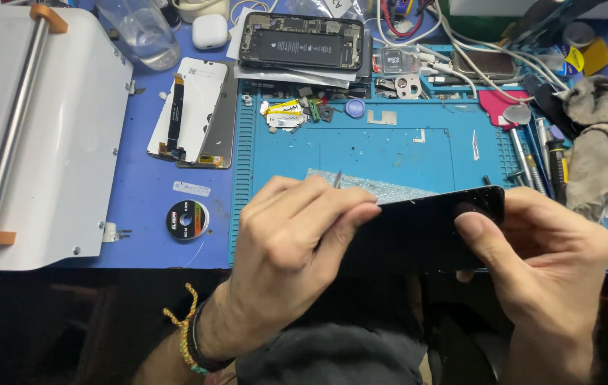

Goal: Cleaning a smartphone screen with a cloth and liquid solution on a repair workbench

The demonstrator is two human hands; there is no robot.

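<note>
I hold a flat black glass phone screen (425,232) between my hands, near the blue ridged silicone work mat (389,153). My left hand (297,242) pinches its left edge with fingers closed; my right hand (539,257) clamps its right end, thumb on top.

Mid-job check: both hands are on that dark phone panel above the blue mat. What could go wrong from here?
1. The dark panel is held in the air between left hand and right hand; twisting it might crack it.
2. The thin metal tool at its edge could slip and gouge.
3. Loose small parts on the blue mat could scatter if it drops.
</note>
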